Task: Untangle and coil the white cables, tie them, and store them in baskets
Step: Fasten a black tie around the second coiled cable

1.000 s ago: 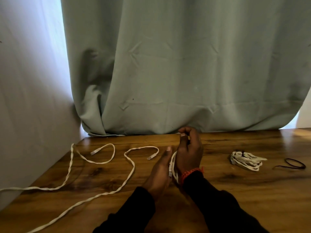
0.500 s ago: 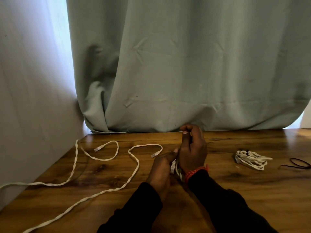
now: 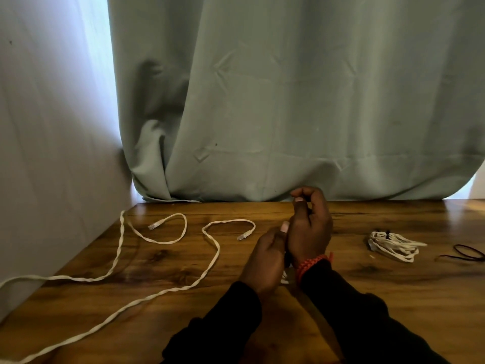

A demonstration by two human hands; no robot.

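Both hands have pressed closer: left hand [image 3: 265, 258] and right hand [image 3: 309, 232] clamp a small cable coil [image 3: 285, 277] between them; the loose cable [image 3: 168, 290] stretches leftward across the tabletop [image 3: 393, 298], nearer the left hand.

Coiled cable [image 3: 285, 276] mostly hidden between left hand [image 3: 265, 261] and right hand [image 3: 309, 232]; only a sliver shows below the wrists. Grip on it unclear. Twisted cable [image 3: 162, 292] runs off frame's left edge.
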